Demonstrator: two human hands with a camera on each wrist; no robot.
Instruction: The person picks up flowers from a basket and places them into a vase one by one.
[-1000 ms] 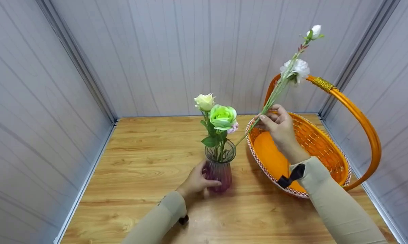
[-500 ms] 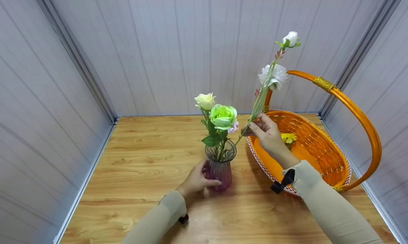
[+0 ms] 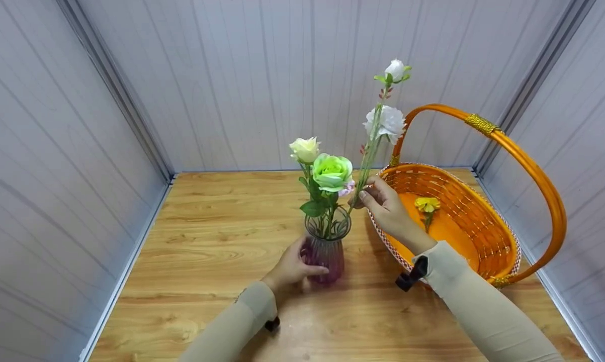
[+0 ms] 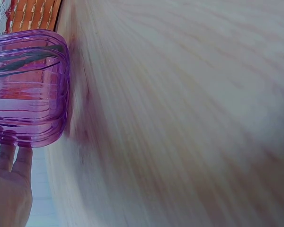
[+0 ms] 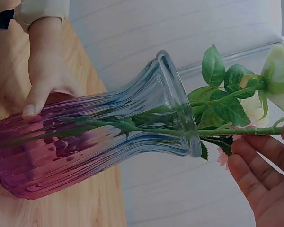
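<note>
A glass vase [image 3: 332, 259], purple-pink below and clear toward its rim, stands upright on the wooden table. My left hand [image 3: 288, 269] grips its lower body, thumb in front. The vase holds a cream rose [image 3: 305, 150], a green rose [image 3: 332, 172] and a small pink flower [image 3: 347, 188]. Just right of the rim, my right hand [image 3: 390, 211] pinches the long green stem of a white flower spray [image 3: 386, 123], which leans slightly right. In the right wrist view, a stem [image 5: 217, 132] runs from the right fingertips through the mouth into the vase [image 5: 85, 137].
An orange woven basket [image 3: 473, 221] with a tall arched handle [image 3: 538, 176] stands on the right, partly behind the right forearm. Inside it lies a yellow flower [image 3: 427, 204]. Pale panel walls [image 3: 242, 90] enclose the table [image 3: 206, 241] at the back and sides.
My right hand has moved left and down toward the vase, and the white flower spray has tilted more upright. The yellow flower in the basket has come into view. My left hand stays still.
</note>
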